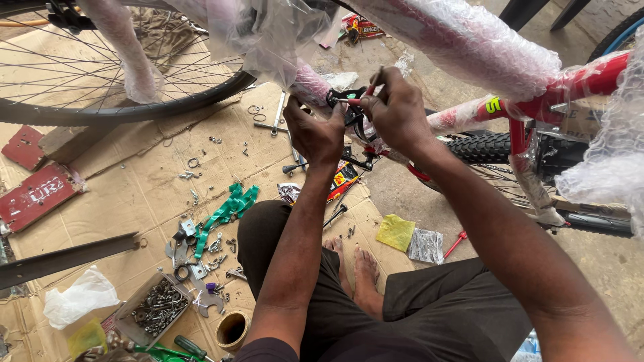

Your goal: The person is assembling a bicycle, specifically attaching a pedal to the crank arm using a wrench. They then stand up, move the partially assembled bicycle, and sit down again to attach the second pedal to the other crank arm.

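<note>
I sit on the ground under a red bicycle frame [577,84] wrapped in bubble wrap. My left hand [314,131] grips a black brake part [351,115] fixed to the wrapped frame tube. My right hand [396,107] is closed on a thin red-handled tool [368,90] whose tip meets that same black part. Both hands are close together, about a hand's width apart. The tool's tip and the part's fastener are hidden by my fingers.
A spoked wheel [100,74] lies at the upper left. On the cardboard sheet [127,201] lie spanners [276,117], green straps [228,208], loose nuts, a box of bolts [155,308] and a tape roll [232,330]. A knobbly tyre [479,147] is at right. My bare feet [355,268] rest below.
</note>
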Motion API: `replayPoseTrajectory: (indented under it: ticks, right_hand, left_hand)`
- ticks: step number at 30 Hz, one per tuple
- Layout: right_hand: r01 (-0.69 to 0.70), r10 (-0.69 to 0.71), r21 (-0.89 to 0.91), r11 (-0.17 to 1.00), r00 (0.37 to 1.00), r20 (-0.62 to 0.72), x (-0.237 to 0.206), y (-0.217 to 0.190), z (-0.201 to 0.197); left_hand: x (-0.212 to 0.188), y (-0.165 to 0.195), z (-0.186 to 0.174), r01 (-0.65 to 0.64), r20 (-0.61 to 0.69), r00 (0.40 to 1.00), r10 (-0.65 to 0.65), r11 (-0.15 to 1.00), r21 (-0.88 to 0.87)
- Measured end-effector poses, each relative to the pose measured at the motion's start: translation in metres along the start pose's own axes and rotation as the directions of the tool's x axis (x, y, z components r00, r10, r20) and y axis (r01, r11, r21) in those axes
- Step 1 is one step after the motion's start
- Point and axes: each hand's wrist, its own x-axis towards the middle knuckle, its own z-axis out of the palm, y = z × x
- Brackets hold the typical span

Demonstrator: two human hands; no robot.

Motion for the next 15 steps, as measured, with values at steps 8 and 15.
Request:
replayPoseTrajectory:
  ticks: [8,15]
  right_hand:
    - [-0.300,0.304,0.415,0.859,0.951,0.057,-0.003,-0.002,0.000]
    - [0.406,-0.489,-0.533,0.742,0.872,-0.017,-0.014,0.001,-0.018]
  left_hand:
    - [0.014,0.006,-0.017,-0.515,0.180,0.841,0.511,0.857,-0.029]
    - [0.030,0.008,-0.015,-0.506,0.328,0.791,0.516,0.854,-0.123]
